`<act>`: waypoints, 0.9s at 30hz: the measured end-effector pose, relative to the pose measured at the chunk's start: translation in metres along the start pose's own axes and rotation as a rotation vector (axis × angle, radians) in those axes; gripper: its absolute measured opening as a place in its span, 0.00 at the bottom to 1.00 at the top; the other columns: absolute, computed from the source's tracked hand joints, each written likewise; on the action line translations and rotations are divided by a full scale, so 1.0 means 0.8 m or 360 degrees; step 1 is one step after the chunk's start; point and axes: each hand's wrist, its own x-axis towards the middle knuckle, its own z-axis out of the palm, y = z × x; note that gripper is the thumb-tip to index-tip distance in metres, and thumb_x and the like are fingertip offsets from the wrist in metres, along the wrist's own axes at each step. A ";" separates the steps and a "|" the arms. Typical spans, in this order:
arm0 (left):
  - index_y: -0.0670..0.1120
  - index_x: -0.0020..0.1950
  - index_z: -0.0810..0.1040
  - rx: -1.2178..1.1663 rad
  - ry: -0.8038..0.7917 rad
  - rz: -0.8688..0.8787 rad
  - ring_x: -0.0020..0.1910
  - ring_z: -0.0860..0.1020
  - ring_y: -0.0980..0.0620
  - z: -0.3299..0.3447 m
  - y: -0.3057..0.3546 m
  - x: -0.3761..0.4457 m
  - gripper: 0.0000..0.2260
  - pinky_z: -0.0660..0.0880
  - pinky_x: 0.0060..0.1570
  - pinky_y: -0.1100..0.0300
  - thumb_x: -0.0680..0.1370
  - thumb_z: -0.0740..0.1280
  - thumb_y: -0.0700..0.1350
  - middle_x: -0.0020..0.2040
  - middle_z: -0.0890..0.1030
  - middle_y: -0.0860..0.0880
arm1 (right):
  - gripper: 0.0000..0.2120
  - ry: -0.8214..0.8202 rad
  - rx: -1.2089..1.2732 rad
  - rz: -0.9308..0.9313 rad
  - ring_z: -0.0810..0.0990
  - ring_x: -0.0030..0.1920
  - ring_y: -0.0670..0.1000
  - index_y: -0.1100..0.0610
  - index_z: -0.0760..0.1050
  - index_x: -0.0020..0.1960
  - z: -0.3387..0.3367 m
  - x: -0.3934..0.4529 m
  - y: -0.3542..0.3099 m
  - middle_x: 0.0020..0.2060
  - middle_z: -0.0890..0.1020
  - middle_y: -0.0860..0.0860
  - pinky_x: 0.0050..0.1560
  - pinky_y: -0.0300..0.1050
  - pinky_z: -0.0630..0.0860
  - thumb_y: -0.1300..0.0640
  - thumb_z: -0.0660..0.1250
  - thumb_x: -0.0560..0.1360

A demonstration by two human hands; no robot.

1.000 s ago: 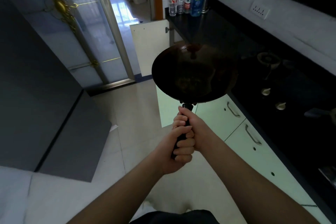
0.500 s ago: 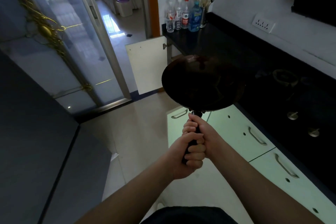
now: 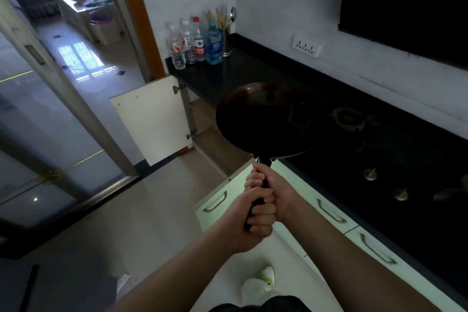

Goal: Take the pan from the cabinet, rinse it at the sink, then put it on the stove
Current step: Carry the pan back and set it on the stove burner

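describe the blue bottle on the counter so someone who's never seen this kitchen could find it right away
Follow the black counter to its far end by the doorway, where a row of bottles stands against the white wall. The blue bottle is the rightmost, next to the metal utensil cup. It alone is tinted blue; the others are clear.

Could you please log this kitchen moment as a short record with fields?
pan: dark, held in the air, partly over the counter edge
left hand: grip closed on the pan handle, lower down
right hand: grip closed on the handle, nearer the pan
stove burner: bare, right of the pan
cabinet door: open
bottles: at the counter's far end
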 end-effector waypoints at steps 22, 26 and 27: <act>0.45 0.32 0.72 0.0004 -0.0094 -0.0226 0.15 0.61 0.58 0.044 0.154 0.222 0.14 0.56 0.13 0.68 0.78 0.61 0.43 0.21 0.63 0.53 | 0.22 -0.0090 0.0107 -0.0051 0.72 0.23 0.44 0.55 0.67 0.28 -0.012 0.112 -0.242 0.22 0.71 0.48 0.26 0.34 0.72 0.49 0.63 0.78; 0.45 0.32 0.71 -0.0025 -0.0081 -0.0262 0.15 0.60 0.58 0.030 0.185 0.255 0.12 0.56 0.13 0.68 0.76 0.63 0.43 0.21 0.63 0.53 | 0.21 -0.0039 0.0168 -0.0101 0.71 0.22 0.43 0.55 0.67 0.27 -0.005 0.146 -0.267 0.21 0.71 0.47 0.29 0.32 0.70 0.49 0.64 0.76; 0.45 0.32 0.70 -0.0023 -0.0060 -0.0280 0.15 0.60 0.58 0.027 0.194 0.264 0.13 0.55 0.13 0.68 0.77 0.63 0.43 0.21 0.62 0.53 | 0.20 -0.0019 0.0184 -0.0112 0.71 0.22 0.43 0.55 0.67 0.27 -0.003 0.154 -0.273 0.21 0.70 0.47 0.31 0.33 0.69 0.50 0.65 0.75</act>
